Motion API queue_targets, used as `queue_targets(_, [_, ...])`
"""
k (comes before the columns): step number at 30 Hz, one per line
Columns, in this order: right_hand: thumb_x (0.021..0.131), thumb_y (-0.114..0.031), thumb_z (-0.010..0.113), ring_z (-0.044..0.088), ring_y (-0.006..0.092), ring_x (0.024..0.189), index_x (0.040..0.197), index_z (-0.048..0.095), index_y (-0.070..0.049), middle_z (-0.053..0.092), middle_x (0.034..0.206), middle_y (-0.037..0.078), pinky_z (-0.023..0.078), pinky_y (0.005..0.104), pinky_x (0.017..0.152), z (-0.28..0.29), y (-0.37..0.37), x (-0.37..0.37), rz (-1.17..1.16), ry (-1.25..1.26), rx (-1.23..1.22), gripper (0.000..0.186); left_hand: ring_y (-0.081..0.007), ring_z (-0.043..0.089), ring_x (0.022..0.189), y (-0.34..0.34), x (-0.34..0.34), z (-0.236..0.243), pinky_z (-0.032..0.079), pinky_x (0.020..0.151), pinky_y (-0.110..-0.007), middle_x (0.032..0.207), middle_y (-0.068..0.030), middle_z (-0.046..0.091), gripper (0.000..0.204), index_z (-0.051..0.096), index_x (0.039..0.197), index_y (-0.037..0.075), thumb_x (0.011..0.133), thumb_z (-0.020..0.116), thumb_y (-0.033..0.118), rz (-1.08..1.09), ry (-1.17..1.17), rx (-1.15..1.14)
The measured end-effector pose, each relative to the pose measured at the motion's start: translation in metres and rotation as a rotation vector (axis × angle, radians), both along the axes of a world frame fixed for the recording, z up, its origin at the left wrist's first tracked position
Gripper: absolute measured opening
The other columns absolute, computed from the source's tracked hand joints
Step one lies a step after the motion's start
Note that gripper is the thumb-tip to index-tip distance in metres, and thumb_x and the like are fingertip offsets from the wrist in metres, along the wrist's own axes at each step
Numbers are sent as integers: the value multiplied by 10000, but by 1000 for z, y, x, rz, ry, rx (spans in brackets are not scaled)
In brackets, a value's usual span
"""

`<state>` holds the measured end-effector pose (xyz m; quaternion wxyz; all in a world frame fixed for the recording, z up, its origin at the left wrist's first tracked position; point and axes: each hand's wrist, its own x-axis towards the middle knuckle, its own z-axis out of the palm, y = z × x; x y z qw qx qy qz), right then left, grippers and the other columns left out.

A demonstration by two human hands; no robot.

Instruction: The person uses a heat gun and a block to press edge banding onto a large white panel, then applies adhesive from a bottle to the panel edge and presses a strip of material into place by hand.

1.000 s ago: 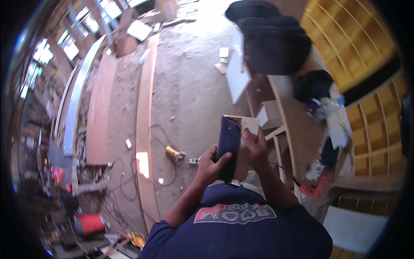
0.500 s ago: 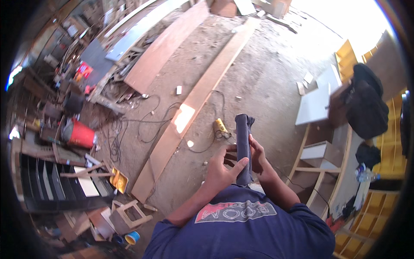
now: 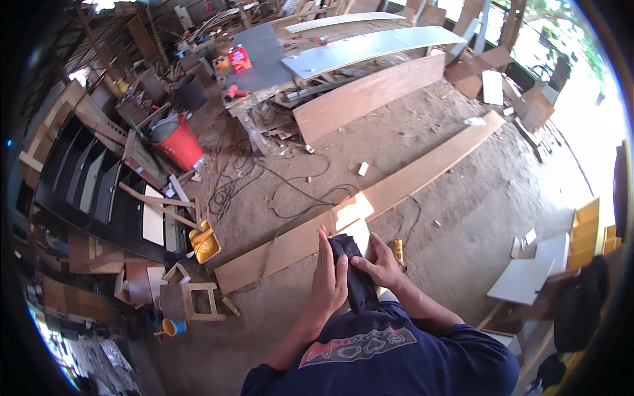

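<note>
Quite dark, visibly creased navy fabric (image 3: pixel 361 286).

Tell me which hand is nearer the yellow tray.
Left. Your left hand is right of the yellow tray, at the left side of the dark cloth; your right hand is farther right, across it.

Woodworking workshop, long wooden plank (image 3: pixel 422 168), dusty floor (image 3: pixel 456 224), large brown panel (image 3: pixel 370 99), tangled cables (image 3: pixel 228 191)
</note>
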<state>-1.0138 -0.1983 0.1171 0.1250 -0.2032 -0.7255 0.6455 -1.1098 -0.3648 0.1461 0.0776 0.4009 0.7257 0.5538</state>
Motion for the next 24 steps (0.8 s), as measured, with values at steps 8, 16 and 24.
queue_targets(8, [801, -577, 921, 709, 341, 1192, 1582, 456, 46, 725, 1249, 259, 537, 425, 1044, -32, 106, -174, 161, 8, 254, 1102, -259, 672, 1242, 81, -170, -38, 520, 1063, -381, 1365, -234, 677, 572, 493, 1531, -77, 1108, 658, 271, 220, -222, 73])
queue_targets(16, [645, -782, 916, 712, 475, 1159, 1484, 508, 69, 717, 1219, 317, 561, 516, 995, -23, 239, -351, 123, -243, 349, 1262, -139, 684, 922, 238, -338, -74, 565, 820, -323, 1024, -99, 741, 387, 684, 1182, -43, 1032, 782, 300, 407, -501, 119])
queue_targets(24, [692, -508, 1002, 712, 276, 1184, 1418, 626, 60, 739, 1293, 206, 540, 386, 1023, -51, 437, -455, 251, -359, 277, 995, -117, 668, 995, 403, -487, -102, 546, 872, -274, 1118, -65, 718, 378, 645, 1266, -8, 1056, 760, 285, 88, -792, 296])
